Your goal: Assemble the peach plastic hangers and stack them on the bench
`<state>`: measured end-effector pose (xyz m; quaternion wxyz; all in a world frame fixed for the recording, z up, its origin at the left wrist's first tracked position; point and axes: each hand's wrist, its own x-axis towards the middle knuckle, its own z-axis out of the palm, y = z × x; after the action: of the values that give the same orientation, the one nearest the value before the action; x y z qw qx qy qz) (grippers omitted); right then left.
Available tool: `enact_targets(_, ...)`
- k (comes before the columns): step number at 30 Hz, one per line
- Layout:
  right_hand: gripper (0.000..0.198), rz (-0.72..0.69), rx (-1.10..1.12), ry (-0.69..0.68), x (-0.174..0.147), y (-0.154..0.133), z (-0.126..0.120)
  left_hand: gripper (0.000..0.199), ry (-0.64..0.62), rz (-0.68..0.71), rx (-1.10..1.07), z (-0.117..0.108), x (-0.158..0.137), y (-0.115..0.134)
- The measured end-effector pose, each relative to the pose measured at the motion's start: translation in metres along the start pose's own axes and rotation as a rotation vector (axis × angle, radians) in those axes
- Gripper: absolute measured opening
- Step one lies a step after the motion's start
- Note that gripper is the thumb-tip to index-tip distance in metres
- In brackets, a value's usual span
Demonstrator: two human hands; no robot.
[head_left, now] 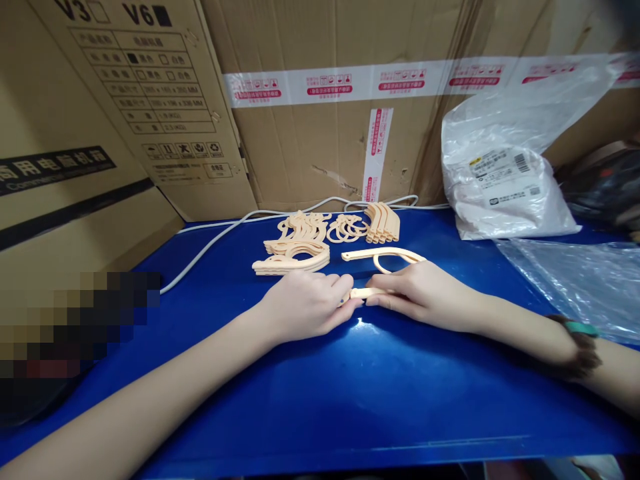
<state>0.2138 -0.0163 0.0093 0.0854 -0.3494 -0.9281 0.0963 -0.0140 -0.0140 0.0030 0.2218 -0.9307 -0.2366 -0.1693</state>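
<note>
My left hand (313, 303) is closed in a pinch around a small cream plastic hanger piece (345, 300), most of it covered by the fingers. My right hand (420, 293) grips a cream plastic hanger arm (361, 293), whose end meets the left-hand piece between the two hands. Whether they are joined cannot be made out. Just behind the right hand lies a curved hanger arm with a loop (380, 253), partly hidden by that hand. Beyond the left hand sits a stack of looped hanger arms (290, 265).
Further back are a pile of cream hanger pieces (303, 227), several hooks (346, 229) and a stack of curved arms (383, 223). A white cable (215, 243) runs behind them on the blue table (320, 400). Cardboard boxes (310, 147) and a plastic bag (505, 180) border it.
</note>
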Motion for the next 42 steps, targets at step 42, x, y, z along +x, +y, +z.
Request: enact_targets(42,0.026,0.129,-0.091,0.321,0.005,0.039,0.004,0.002,-0.260,-0.030,-0.384,-0.006,-0.001,-0.002)
